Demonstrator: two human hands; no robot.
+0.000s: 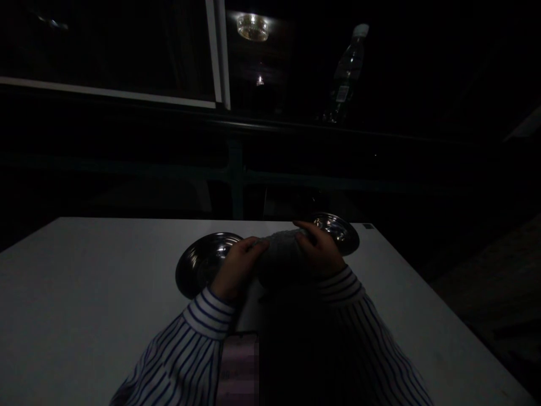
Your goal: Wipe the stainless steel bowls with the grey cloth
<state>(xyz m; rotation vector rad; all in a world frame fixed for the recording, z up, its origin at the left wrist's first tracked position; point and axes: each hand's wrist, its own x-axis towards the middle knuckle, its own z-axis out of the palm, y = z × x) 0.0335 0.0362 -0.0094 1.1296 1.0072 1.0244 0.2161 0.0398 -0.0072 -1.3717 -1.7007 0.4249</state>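
Observation:
The scene is very dark. My left hand [236,268] and my right hand [319,248] both grip a grey cloth [281,254] held between them above the white table [105,293]. Fingers of each hand curl round an end of the cloth. A shiny metal plate [200,262] lies just under and left of my left hand. A second metal plate [340,231] sits behind my right hand. Both sleeves are white with blue stripes.
A clear plastic bottle [349,73] with a white cap stands on a dark ledge at the back. A window frame [217,53] reflects a ceiling lamp [252,26]. A pinkish striped object [239,366] lies at the table's near edge. The table's right edge drops into darkness.

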